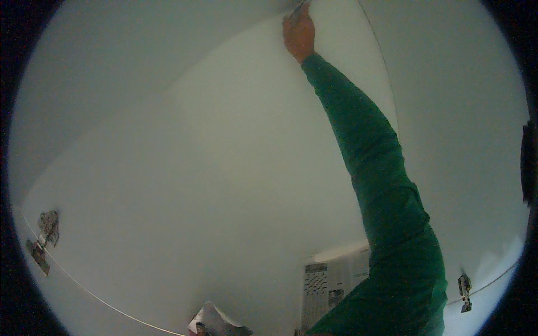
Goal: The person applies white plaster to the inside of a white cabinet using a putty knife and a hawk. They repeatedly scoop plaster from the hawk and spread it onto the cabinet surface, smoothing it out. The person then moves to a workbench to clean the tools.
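My right arm, in a green sleeve, stretches up from the lower right. At the top edge my right hand (299, 35) is closed around a thin, flat grey tool (301, 9), held against or close to the pale surface; the tool's far end is cut off by the frame, and its kind does not show. Down at the bottom edge, a small skin-toned patch (200, 329), possibly part of my left hand, overlaps a grey-white piece with an uneven, peaked edge (216, 320). Its fingers cannot be made out.
A broad pale wall (224, 157) fills most of the view. Behind my forearm is a newspaper sheet (322, 291). Small dark metal fittings stick out at the left (46, 238) and lower right (464, 292), each beside a thin line. A dark object (527, 162) stands at the right rim.
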The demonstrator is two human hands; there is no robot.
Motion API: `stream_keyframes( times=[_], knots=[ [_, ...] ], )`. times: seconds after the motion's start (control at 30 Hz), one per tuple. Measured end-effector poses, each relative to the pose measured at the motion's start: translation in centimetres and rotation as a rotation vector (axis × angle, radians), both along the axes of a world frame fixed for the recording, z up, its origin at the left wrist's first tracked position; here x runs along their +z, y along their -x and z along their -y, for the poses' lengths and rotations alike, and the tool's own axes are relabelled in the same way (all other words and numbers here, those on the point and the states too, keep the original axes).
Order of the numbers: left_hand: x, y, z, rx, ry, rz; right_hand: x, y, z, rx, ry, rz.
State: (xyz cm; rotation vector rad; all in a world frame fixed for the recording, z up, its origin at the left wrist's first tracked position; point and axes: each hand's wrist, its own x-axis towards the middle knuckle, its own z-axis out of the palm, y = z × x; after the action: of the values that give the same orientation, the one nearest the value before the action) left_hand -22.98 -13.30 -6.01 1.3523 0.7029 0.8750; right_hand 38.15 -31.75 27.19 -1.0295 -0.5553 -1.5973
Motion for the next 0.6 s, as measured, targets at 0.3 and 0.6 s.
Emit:
stream_keyframes(
  times=[0.3,0.6],
  knots=[
    [-1.5,1.0,1.1,-0.055,0.001,-0.019,-0.9,1.2,-8.1,0.119,0.007,0.013],
    [-2.5,0.9,3.4,-0.112,-0.010,-0.008,-1.5,3.0,-14.3,0.037,-0.026,0.025]
  ],
)
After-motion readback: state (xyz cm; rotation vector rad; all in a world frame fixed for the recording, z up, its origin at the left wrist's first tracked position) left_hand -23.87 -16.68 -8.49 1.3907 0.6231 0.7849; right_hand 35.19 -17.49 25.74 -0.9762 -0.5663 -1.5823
